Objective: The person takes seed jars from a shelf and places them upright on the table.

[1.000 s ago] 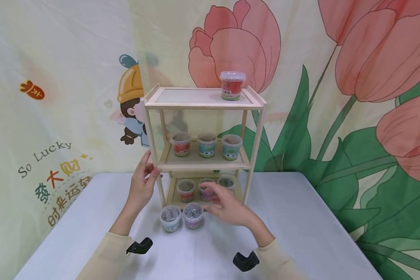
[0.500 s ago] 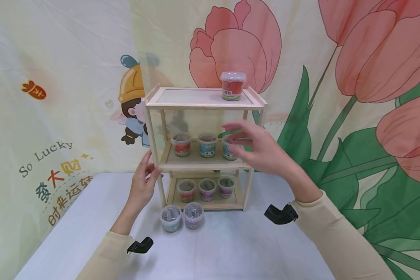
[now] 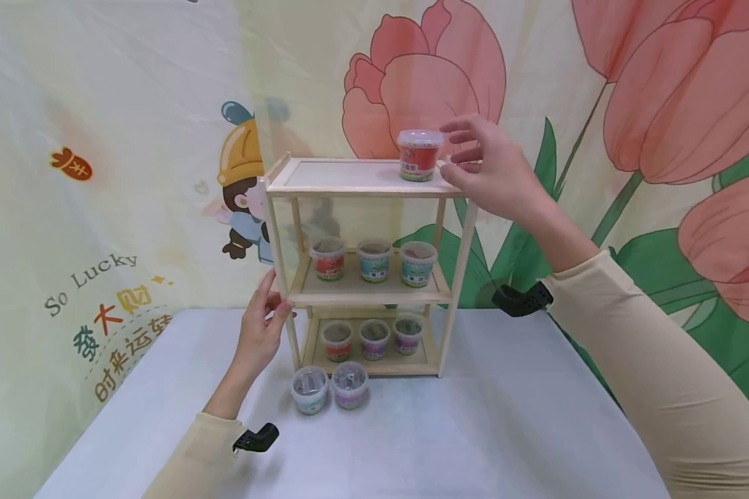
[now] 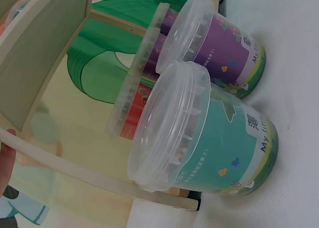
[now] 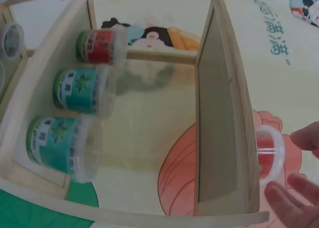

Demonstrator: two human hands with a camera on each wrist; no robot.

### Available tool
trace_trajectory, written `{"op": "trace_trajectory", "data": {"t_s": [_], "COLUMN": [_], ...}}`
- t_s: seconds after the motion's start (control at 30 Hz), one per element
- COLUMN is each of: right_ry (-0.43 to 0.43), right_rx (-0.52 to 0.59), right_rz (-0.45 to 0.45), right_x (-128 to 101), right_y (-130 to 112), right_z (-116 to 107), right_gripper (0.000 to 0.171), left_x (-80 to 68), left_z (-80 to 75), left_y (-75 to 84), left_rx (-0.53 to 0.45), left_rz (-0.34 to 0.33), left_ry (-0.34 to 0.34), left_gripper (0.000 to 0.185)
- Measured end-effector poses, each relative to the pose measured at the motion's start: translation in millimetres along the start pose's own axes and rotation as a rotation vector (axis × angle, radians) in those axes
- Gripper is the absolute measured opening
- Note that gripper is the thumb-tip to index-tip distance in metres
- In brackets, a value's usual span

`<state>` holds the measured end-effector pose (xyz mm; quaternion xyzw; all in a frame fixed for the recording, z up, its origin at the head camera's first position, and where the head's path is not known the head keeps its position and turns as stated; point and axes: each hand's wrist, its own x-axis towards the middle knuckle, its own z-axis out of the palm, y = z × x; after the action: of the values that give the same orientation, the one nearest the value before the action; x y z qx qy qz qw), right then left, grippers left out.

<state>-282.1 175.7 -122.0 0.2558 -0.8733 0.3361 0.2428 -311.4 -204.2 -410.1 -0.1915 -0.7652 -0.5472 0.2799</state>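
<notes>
1. My right hand is up at the top tier of the wooden shelf, just to the right of the red tub that stands there. The fingers are spread and loosely bent toward the tub, not closed on it. From the head view I cannot tell whether a fingertip touches it.
2. In the right wrist view, my fingertips show at the lower right corner, with the red tub's clear lid just beside them and a small gap between.
3. My left hand grips the shelf's front left post at the height of the middle tier, thumb and fingers wrapped round the wood.
4. The middle tier carries three tubs in a row: a red one, a teal one and another teal one.
5. The bottom tier holds three more, side by side.
6. Two tubs stand on the white table just in front of the shelf: a teal tub on the left and a purple tub touching it on the right. The left wrist view shows both close up.
</notes>
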Motion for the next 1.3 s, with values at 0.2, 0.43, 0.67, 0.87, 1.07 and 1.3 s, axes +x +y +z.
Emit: {"op": "trace_trajectory", "data": {"t_s": [0.2,0.43,0.67,0.87,1.07,1.3], "right_ry": [-0.068,-0.151,-0.184,-0.164,-0.128,-0.131], "right_rx": [-0.018,0.009,-0.023,-0.014,-0.033,0.021], "right_rz": [0.119,0.215,0.244,0.243,0.239,0.222], "right_x": [24,42,50,52,51,49], "right_y": [1,-1,-4,3,7,7], "right_z": [4,14,23,32,32,31], "right_gripper": [0.063,0.070,0.070,0.066,0.067,0.065], "left_x": [-0.9,-1.2,-2.1,-2.7,0.0,0.0], "left_z": [-2.0,-3.0,-0.8,0.0,0.2,1.4], "left_y": [1.6,3.4,5.3,5.9,5.3,3.2], "left_rx": [0.033,0.021,0.028,0.026,0.023,0.025], "left_rz": [-0.021,-0.017,-0.021,-0.016,0.002,-0.027], "left_ry": [0.009,0.001,0.002,0.002,-0.006,-0.015], "left_gripper": [0.069,0.069,0.071,0.071,0.071,0.070]}}
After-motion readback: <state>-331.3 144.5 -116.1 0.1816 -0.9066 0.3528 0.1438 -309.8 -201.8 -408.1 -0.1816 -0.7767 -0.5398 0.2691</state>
